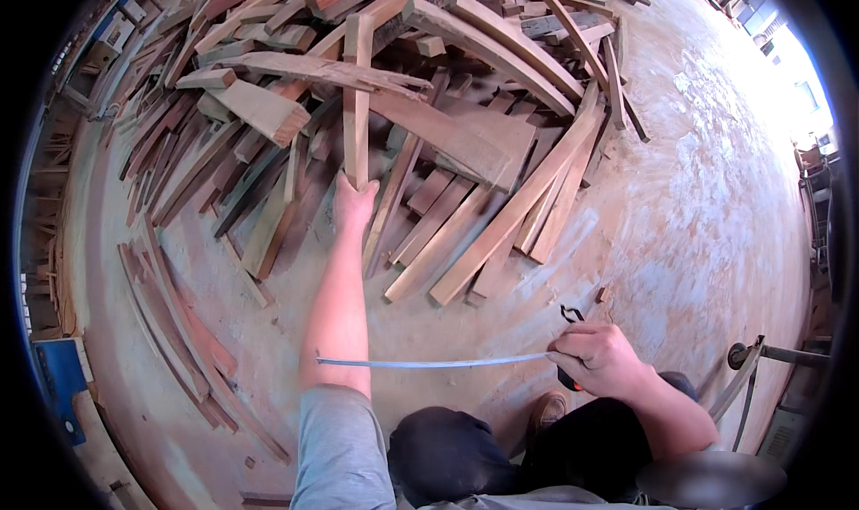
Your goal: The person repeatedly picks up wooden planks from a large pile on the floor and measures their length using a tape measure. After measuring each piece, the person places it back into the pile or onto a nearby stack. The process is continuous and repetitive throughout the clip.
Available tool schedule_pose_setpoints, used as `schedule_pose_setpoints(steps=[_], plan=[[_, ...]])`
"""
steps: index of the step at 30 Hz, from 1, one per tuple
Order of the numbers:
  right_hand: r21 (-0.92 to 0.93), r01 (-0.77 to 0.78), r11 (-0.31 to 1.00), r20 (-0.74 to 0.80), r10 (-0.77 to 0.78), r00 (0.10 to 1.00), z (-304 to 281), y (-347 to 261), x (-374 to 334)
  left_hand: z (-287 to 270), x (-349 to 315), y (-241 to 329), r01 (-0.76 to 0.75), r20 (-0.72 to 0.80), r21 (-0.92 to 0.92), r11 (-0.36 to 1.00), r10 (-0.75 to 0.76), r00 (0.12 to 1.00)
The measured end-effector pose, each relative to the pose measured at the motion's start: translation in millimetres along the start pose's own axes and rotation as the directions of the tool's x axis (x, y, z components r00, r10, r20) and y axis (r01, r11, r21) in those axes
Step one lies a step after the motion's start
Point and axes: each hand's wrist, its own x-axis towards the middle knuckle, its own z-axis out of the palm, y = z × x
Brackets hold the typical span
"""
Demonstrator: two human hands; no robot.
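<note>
My left hand (pixel 354 201) reaches forward into a heap of lumber and is closed around the near end of a pale wooden strip (pixel 356 116). The strip points away from me, over other boards. At the lower right my right hand (pixel 598 356) grips a tape measure (pixel 569 380), whose dark case is mostly hidden by the fingers. Its blade (pixel 438 363) is drawn out to the left and passes across my left forearm, with the hooked end just beyond it. A black loop or strap (pixel 571 313) sticks up from the right fist.
A big pile of mixed boards and offcuts (pixel 474 143) covers the floor ahead. Several thin strips (pixel 179 331) lie at the left. A small wood scrap (pixel 604 293) rests on the dusty floor (pixel 698 197). A metal bar (pixel 783 356) stands at the right edge; a blue object (pixel 59 389) is at the left.
</note>
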Motion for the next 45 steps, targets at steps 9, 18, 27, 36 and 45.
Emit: schedule_pose_setpoints(steps=[9, 18, 27, 36, 45], plan=[[0.07, -0.042, 0.997, 0.032, 0.04, 0.999, -0.6, 1.1, 0.6, -43.2, -71.1, -56.4, 0.017, 0.147, -0.335, 0.942, 0.035, 0.988], [0.099, -0.195, 0.976, 0.149, 0.179, 0.973, 23.4, 20.8, 24.3, -89.4, -269.1, -87.0, 0.502, 0.319, -0.648, 0.573, -0.394, 0.862], [0.032, -0.316, 0.948, 0.148, 0.308, 0.94, 22.4, 35.7, 23.6, -136.9, -290.7, -52.8, 0.633, 0.618, -0.773, -0.029, -0.255, 0.743], [-0.024, -0.281, 0.959, 0.145, 0.281, 0.949, 23.5, 33.9, 13.2, -140.0, -284.1, -74.2, 0.664, 0.611, -0.665, -0.343, 0.261, 0.747], [-0.063, -0.261, 0.963, 0.15, 0.267, 0.952, 23.6, 29.9, 7.0, -152.0, -291.8, -69.1, 0.695, 0.502, -0.546, -0.468, 0.481, 0.719]])
